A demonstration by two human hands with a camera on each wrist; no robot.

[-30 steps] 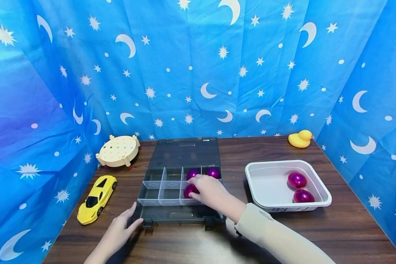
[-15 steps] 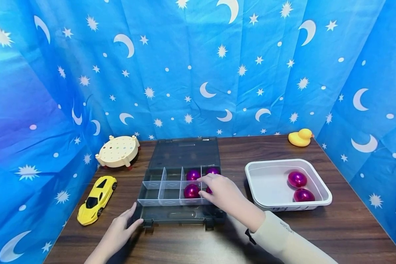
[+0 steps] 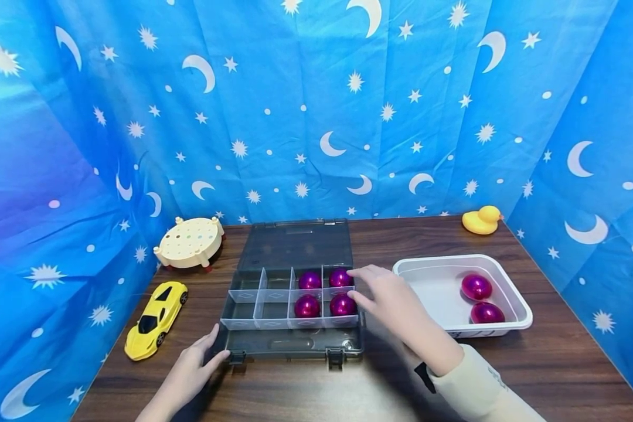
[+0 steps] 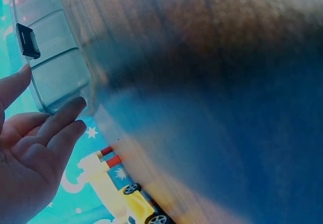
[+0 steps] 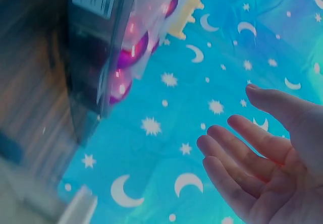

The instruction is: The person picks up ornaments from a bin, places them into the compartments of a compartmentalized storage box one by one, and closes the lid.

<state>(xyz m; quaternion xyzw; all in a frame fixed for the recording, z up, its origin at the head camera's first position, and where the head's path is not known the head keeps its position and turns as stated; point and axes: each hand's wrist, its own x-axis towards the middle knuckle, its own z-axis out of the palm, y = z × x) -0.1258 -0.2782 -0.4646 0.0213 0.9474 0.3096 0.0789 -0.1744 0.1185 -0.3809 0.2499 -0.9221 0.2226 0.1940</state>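
A dark see-through compartment box lies with its lid laid back. Four of its cells are taken up by shiny magenta balls, in two rows on the right side; one front ball sits beside another. My left hand rests at the box's front left corner, thumb at the front edge and fairly straight fingers along the side. My right hand hovers just right of the box, fingers spread and holding nothing, as the right wrist view also shows with the bare palm.
A white tub with two magenta balls stands to the right. A yellow rubber duck sits at the back right. On the left are a yellow toy car and a cream round pegged stand. A blue star-and-moon curtain surrounds the table.
My right hand has let go of a ball in the front right cell and moved right, off the box towards the tub. My left hand has stayed at the corner.
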